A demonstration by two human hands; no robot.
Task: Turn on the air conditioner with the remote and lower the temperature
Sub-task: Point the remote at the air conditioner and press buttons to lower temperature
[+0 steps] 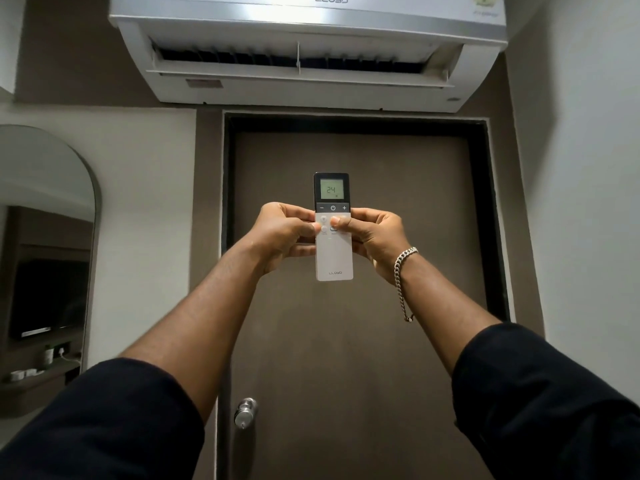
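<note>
Fingers [298, 216] of both hands pinch the remote [333, 258], hiding its middle buttons below the "24" display [331, 189].

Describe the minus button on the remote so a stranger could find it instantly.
Below the wall-mounted Lloyd air conditioner, both hands hold a white remote upright before the brown door. Under its screen reading 24 runs a dark strip of three buttons. The minus button sits leftmost, beside the central power button.
</note>
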